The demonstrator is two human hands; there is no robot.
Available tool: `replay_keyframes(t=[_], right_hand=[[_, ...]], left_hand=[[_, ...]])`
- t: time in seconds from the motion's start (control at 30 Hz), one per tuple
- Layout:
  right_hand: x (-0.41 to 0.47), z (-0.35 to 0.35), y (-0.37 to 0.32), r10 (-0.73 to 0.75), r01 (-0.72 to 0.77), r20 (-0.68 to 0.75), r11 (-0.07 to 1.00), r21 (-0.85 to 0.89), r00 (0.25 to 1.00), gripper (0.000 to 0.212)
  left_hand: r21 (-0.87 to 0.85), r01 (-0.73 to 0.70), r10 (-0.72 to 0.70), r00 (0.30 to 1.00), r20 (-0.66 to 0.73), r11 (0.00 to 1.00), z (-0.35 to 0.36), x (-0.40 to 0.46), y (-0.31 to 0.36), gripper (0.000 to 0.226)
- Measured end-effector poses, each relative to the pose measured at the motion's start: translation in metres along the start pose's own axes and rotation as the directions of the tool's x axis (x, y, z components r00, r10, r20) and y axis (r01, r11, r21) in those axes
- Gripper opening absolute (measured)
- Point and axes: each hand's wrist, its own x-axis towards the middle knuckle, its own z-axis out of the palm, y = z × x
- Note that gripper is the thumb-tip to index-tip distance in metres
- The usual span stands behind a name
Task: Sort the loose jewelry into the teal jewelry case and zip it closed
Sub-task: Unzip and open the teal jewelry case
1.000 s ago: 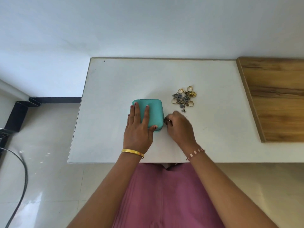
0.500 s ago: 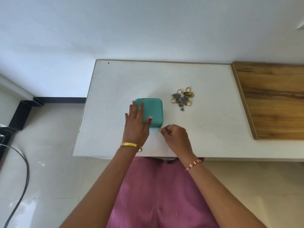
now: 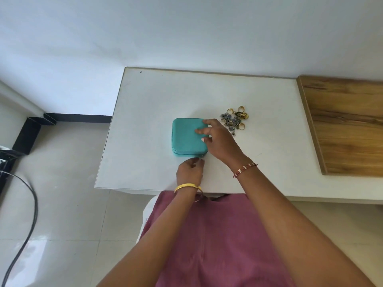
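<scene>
The teal jewelry case (image 3: 186, 137) lies closed on the white table (image 3: 157, 96). My right hand (image 3: 219, 141) rests on its right side, fingers spread over the lid. My left hand (image 3: 189, 169) sits at the case's near edge. Its fingertips are pinched at the zipper pull (image 3: 202, 155) by the front right corner. The loose jewelry (image 3: 234, 119), a heap of gold rings and dark silver pieces, lies on the table just right of the case, beyond my right hand.
A wooden board (image 3: 348, 125) covers the table's right end. The table's near edge runs just behind my left wrist. A black cable (image 3: 31, 214) lies on the tiled floor to the left. A wall stands behind the table.
My hands have swapped places. The left came off the lid down to the front edge at the zipper. The right left the zipper and moved up onto the case's right side.
</scene>
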Motion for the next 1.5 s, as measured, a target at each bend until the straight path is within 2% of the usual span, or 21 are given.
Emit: replay_keyframes(t=[0.07, 0.23, 0.4, 0.67, 0.83, 0.9, 1.0, 1.2, 1.5], right_hand=[[0.000, -0.001, 0.000, -0.005, 0.005, 0.003, 1.000, 0.002, 1.000, 0.034], [0.000, -0.002, 0.003, -0.013, 0.013, 0.008, 1.000, 0.025, 1.000, 0.034], [-0.003, -0.001, 0.004, -0.019, 0.019, 0.002, 0.998, 0.059, 1.000, 0.034], [-0.007, 0.001, 0.008, -0.014, 0.014, -0.002, 0.993, 0.120, 1.000, 0.035], [-0.007, 0.003, 0.012, -0.039, 0.038, 0.003, 0.990, 0.139, 0.999, 0.035], [-0.008, 0.004, 0.012, -0.045, 0.044, 0.004, 0.990, 0.136, 0.999, 0.035], [-0.009, 0.005, 0.012, -0.047, 0.047, -0.003, 0.991, 0.127, 0.999, 0.035], [-0.008, 0.006, 0.013, -0.061, 0.060, 0.005, 0.995, 0.079, 0.998, 0.035], [-0.007, 0.006, 0.019, -0.106, 0.105, 0.004, 0.990, 0.093, 0.994, 0.035]], left_hand=[[0.069, -0.013, 0.017, 0.998, -0.056, 0.998, 0.008, 0.001, 0.001, 0.033], [0.150, -0.045, 0.079, 0.969, -0.232, 0.988, 0.018, -0.006, 0.003, 0.034], [0.246, -0.083, 0.153, 0.947, -0.283, 0.966, 0.017, -0.002, 0.003, 0.028], [0.479, -0.198, 0.291, 0.948, -0.129, 0.855, -0.004, 0.005, 0.001, 0.024], [0.599, -0.200, 0.355, 0.922, -0.152, 0.776, -0.052, 0.017, -0.004, 0.023], [0.678, -0.224, 0.393, 0.913, -0.105, 0.700, -0.065, 0.024, -0.002, 0.025], [0.804, -0.263, 0.456, 0.890, -0.011, 0.533, -0.073, 0.033, 0.003, 0.027], [0.914, -0.307, 0.540, 0.833, 0.123, 0.265, -0.083, 0.059, 0.022, 0.028], [0.915, -0.373, 0.579, 0.785, 0.221, 0.155, -0.073, 0.107, 0.066, 0.023]])
